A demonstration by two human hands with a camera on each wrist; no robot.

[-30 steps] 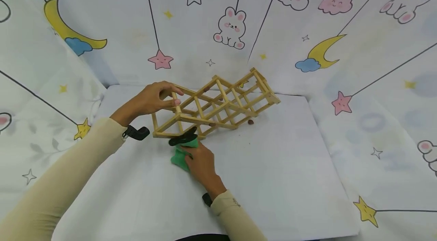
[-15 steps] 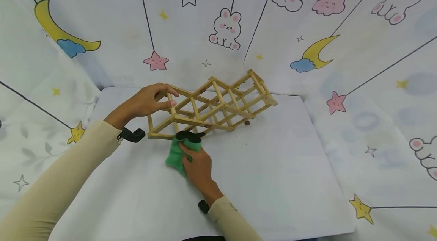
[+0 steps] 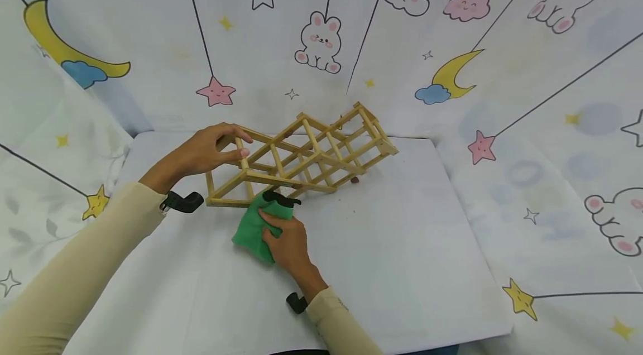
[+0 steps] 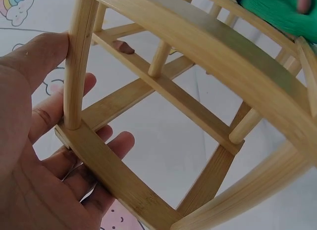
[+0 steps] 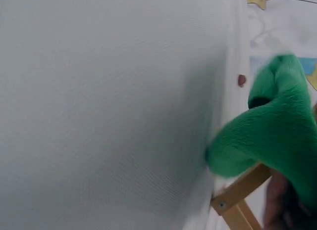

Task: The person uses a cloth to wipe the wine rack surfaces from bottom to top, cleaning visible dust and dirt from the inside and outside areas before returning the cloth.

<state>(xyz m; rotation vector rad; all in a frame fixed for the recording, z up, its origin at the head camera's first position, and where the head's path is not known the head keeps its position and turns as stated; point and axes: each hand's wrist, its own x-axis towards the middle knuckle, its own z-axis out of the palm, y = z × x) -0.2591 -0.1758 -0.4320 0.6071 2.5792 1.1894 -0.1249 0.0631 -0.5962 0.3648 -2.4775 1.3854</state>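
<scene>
A light wooden lattice rack (image 3: 301, 154), made of flat slats and round dowels, lies slanted across the white surface. At its left end my left hand (image 3: 203, 148) grips a round dowel (image 4: 77, 67), thumb on one side and fingers round the other. My right hand (image 3: 288, 240) holds a green cloth (image 3: 251, 232) against or just before the rack's near slats, with the index finger stretched along it. A black strip (image 3: 283, 197) shows at the cloth's upper end. The right wrist view has the cloth (image 5: 277, 126) bunched, with the fingers mostly hidden.
A small brown lump (image 3: 354, 180) lies by the rack's near side. Another brown bit (image 4: 124, 47) shows at a slat in the left wrist view. The white tabletop (image 3: 402, 254) meets a printed cloth backdrop (image 3: 266, 53) behind the rack.
The green cloth has opened out below my right hand, and its black end has drawn in. My left hand keeps its grip on the rack. The whole head view has shifted slightly.
</scene>
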